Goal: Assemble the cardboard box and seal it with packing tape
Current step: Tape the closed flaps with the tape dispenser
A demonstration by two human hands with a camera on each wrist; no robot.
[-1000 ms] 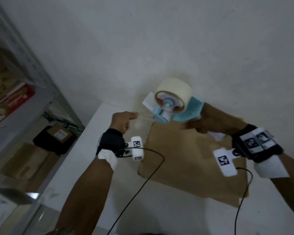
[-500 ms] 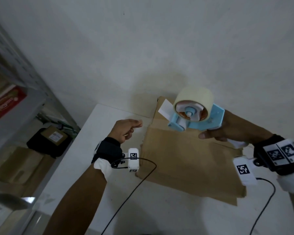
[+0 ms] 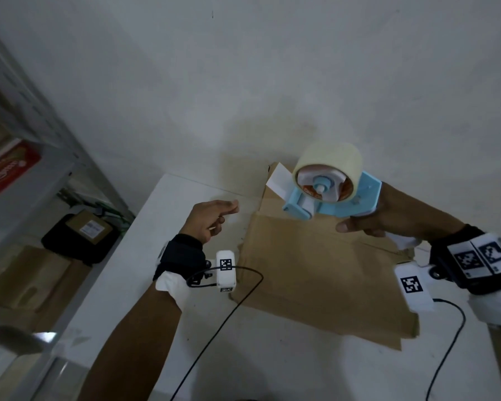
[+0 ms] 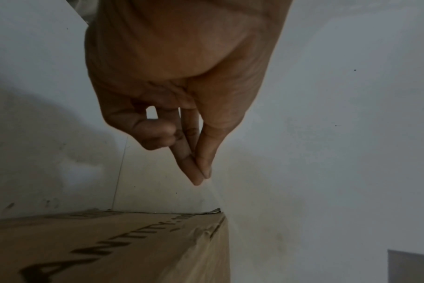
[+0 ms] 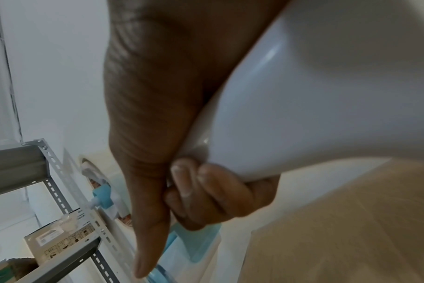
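The tape dispenser [image 3: 333, 195] is gripped by the right hand [image 3: 388, 215], raised at two o'clock over the flat cardboard box [image 3: 315, 273] on the table [image 3: 272, 357]. At ten o'clock, the left hand [image 3: 207, 219] is held with thumb and fingertips [image 4: 199, 172] pressed together; whether tape is pinched cannot be told.

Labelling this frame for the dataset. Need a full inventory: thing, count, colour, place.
cardboard box: 1, brown, flattened on the table, far end against the wall
tape dispenser: 1, light blue with white handle, held above the box's far end
tape roll: 1, cream, mounted on the dispenser
table: 1, white, against the wall
shelving rack: 1, grey metal, left of the table
red carton: 1, on a rack shelf
black bag: 1, low by the rack, a small brown labelled box on it
wall: white, behind the table
left hand: 1, above the table left of the box, thumb and fingertips pinched together
right hand: 1, grips the dispenser handle
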